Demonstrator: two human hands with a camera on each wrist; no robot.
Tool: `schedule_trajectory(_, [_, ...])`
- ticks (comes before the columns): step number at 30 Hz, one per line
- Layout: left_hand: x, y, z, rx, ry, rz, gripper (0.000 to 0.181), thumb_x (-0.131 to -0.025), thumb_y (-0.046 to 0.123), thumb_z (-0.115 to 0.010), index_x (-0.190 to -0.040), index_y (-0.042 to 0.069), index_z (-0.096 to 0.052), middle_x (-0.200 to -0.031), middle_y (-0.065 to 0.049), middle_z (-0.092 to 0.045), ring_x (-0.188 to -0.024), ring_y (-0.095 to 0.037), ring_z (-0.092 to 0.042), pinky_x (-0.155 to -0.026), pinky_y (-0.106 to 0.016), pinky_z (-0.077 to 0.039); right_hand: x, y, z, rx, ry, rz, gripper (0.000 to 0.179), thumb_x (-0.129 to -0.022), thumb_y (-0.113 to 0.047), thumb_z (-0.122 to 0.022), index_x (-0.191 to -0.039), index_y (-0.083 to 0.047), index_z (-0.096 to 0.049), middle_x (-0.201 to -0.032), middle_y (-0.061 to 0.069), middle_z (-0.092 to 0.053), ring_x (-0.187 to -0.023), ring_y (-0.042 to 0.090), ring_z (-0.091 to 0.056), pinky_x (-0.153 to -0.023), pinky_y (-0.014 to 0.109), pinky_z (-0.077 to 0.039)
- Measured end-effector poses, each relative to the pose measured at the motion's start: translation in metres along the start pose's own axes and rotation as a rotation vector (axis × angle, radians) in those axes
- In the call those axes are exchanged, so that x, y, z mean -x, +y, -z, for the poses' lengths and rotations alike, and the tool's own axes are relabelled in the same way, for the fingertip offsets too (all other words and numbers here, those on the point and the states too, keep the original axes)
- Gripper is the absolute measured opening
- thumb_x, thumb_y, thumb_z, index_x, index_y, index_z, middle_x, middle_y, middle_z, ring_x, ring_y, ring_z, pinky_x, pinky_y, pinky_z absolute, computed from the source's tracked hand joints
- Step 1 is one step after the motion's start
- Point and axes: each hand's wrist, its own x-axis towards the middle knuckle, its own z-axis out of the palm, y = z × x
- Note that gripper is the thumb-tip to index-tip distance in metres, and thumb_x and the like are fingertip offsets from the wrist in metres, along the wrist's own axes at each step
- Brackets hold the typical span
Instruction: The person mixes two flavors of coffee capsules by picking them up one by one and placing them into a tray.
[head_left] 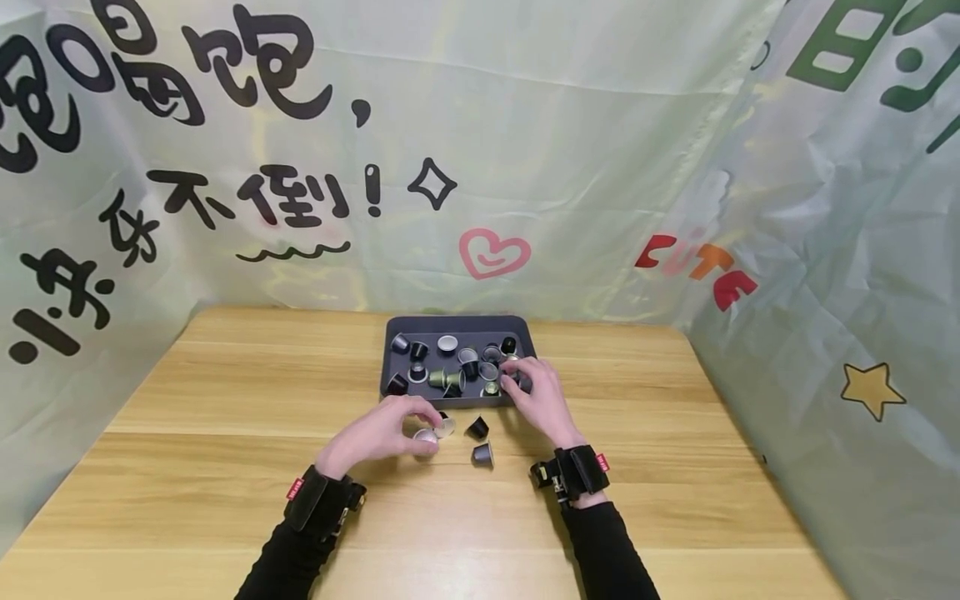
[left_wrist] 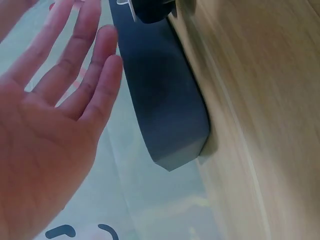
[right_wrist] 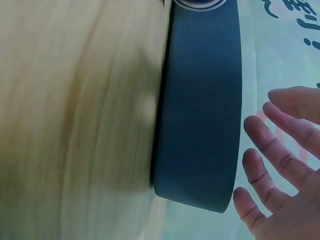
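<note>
My left hand point(head_left: 386, 432) is in front of the tray, its thumb and index finger on either side of a pale-lidded coffee capsule point(head_left: 425, 436), seemingly pinching it. In the left wrist view the other fingers point(left_wrist: 90, 75) extend loosely. Beside that capsule lies another with a light lid point(head_left: 446, 427). Over the right side of the dark tray point(head_left: 457, 322) is my right hand point(head_left: 542, 398), fingers apart; no capsule shows between the fingers in the right wrist view. A black capsule point(head_left: 477, 428) and a grey one point(head_left: 482, 455) lie on the table between the hands.
Several capsules lie in the tray, among them green ones point(head_left: 437, 379), black ones point(head_left: 397, 384) and a white-topped one point(head_left: 447, 343). The wooden table point(head_left: 247, 375) meets a printed curtain point(head_left: 600, 167) at the back and sides.
</note>
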Motion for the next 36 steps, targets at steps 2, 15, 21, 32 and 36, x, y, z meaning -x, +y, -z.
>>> schedule_trajectory(2, [0.0004,-0.0006,-0.0004,-0.010,-0.027,0.001,0.031,-0.083,0.021,-0.081,-0.111,0.011,-0.072,-0.113,-0.004,-0.073,-0.107,-0.025,-0.064,-0.094,-0.045,-0.056,0.0004,-0.0008,0.0008,0.000,-0.007,-0.007,0.023,-0.091,-0.013,-0.070,-0.113,-0.006,-0.073,-0.108,0.013,-0.073,-0.105,0.034,-0.063,-0.101,0.052,-0.045])
schedule_trajectory(15, [0.0007,-0.0003,-0.0023,-0.030,-0.086,-0.024,0.031,-0.078,0.013,-0.085,-0.107,0.009,-0.073,-0.110,-0.003,-0.073,-0.105,-0.022,-0.064,-0.092,-0.040,-0.058,0.0006,-0.0057,0.0020,-0.014,-0.010,-0.022,0.022,-0.092,-0.013,-0.069,-0.112,-0.005,-0.073,-0.110,0.014,-0.073,-0.105,0.035,-0.063,-0.095,0.050,-0.048])
schedule_trajectory(21, [0.0001,0.0007,-0.0022,-0.040,-0.102,-0.022,0.033,-0.078,0.010,-0.084,-0.108,0.009,-0.073,-0.112,-0.006,-0.073,-0.104,-0.023,-0.064,-0.092,-0.040,-0.058,0.0015,-0.0048,0.0017,-0.013,-0.010,-0.026,0.022,-0.092,-0.013,-0.069,-0.112,-0.005,-0.073,-0.110,0.014,-0.073,-0.105,0.034,-0.064,-0.095,0.050,-0.050])
schedule_trajectory(32, [-0.0018,-0.0015,-0.0031,-0.119,-0.015,-0.073,0.041,-0.080,0.011,-0.082,-0.120,0.011,-0.071,-0.123,-0.004,-0.070,-0.119,-0.029,-0.061,-0.102,-0.051,-0.051,0.0030,-0.0046,0.0020,-0.032,-0.015,-0.036,0.023,-0.091,-0.012,-0.069,-0.113,-0.005,-0.073,-0.112,0.014,-0.073,-0.106,0.033,-0.065,-0.097,0.052,-0.050])
schedule_trajectory(36, [-0.0015,-0.0008,-0.0032,-0.133,-0.028,-0.062,0.045,-0.079,0.010,-0.082,-0.122,0.008,-0.069,-0.124,-0.007,-0.069,-0.119,-0.032,-0.061,-0.101,-0.051,-0.052,0.0027,-0.0039,0.0012,-0.024,-0.013,-0.026,0.024,-0.091,-0.011,-0.069,-0.114,-0.004,-0.073,-0.112,0.014,-0.073,-0.107,0.034,-0.065,-0.097,0.052,-0.050])
